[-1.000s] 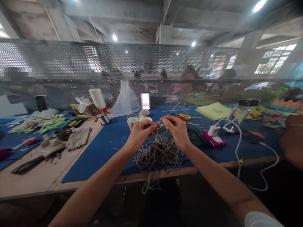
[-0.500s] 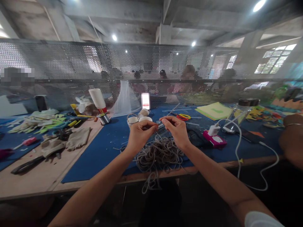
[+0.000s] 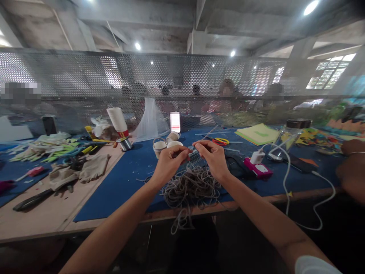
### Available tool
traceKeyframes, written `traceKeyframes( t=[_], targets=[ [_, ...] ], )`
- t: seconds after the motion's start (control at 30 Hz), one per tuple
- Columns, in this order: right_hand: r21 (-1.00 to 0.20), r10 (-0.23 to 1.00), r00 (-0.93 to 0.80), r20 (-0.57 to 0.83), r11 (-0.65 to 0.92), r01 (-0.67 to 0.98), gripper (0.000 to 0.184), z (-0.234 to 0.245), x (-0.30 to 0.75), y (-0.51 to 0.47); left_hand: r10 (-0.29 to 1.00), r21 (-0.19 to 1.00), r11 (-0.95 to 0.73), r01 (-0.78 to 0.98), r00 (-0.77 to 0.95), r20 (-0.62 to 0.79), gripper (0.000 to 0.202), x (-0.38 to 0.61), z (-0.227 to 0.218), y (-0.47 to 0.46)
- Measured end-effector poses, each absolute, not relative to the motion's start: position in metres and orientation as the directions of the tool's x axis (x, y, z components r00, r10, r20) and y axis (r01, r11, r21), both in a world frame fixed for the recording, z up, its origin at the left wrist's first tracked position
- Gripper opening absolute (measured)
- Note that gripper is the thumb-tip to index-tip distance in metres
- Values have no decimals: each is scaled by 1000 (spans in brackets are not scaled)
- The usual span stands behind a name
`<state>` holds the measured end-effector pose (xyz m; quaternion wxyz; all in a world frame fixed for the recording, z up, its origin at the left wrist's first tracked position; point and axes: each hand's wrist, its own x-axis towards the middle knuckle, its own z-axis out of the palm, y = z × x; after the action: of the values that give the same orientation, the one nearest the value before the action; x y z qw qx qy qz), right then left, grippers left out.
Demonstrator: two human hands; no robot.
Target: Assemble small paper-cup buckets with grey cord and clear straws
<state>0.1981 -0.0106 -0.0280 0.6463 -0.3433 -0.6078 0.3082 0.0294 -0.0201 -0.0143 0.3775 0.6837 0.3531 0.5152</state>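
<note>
Both hands are raised over the workbench, fingertips almost meeting. My left hand (image 3: 170, 161) is closed in a pinch; whatever is between its thumb and forefinger is too small to name. My right hand (image 3: 212, 156) is pinched too, just to the right. A thin grey strand (image 3: 211, 131) slants up and away behind its fingers, and I cannot tell if it is held. Below the hands lies a tangled heap of grey cord (image 3: 189, 187), one loop hanging over the bench edge. White cups (image 3: 159, 146) stand just beyond my left hand.
On the right are red-and-yellow-handled scissors (image 3: 221, 141), a magenta power strip (image 3: 258, 168) with a white cable, a clear jar (image 3: 288, 137) and yellow sheets (image 3: 256, 134). At left lie work gloves (image 3: 94, 167) and stacked cups (image 3: 116, 118). A perforated metal screen (image 3: 182, 76) runs behind.
Almost nothing differs. The fingertips of my left hand have shifted very slightly; the cord heap and the bench items stay where they were.
</note>
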Motion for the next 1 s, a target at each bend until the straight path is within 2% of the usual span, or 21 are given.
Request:
traceKeyframes(
  t=[0.13,0.43,0.73,0.83,1.0],
  targets=[
    [-825,822,68,565,565,23,19,-29,198,-10,882,910,-413,33,261,391,19,26,-14,-16],
    [-823,821,59,568,567,23,21,-28,197,-11,879,883,-468,37,125,460,12,30,-21,-14],
    [-812,810,59,584,583,31,20,-27,198,-12,779,753,-617,228,39,626,12,33,-27,-19],
    [-812,810,56,584,582,52,22,-27,199,-12,815,795,-577,187,80,574,16,34,-23,-20],
    [-824,823,28,567,565,47,25,-28,199,-11,890,901,-433,4,162,427,18,33,-17,-18]
  ],
)
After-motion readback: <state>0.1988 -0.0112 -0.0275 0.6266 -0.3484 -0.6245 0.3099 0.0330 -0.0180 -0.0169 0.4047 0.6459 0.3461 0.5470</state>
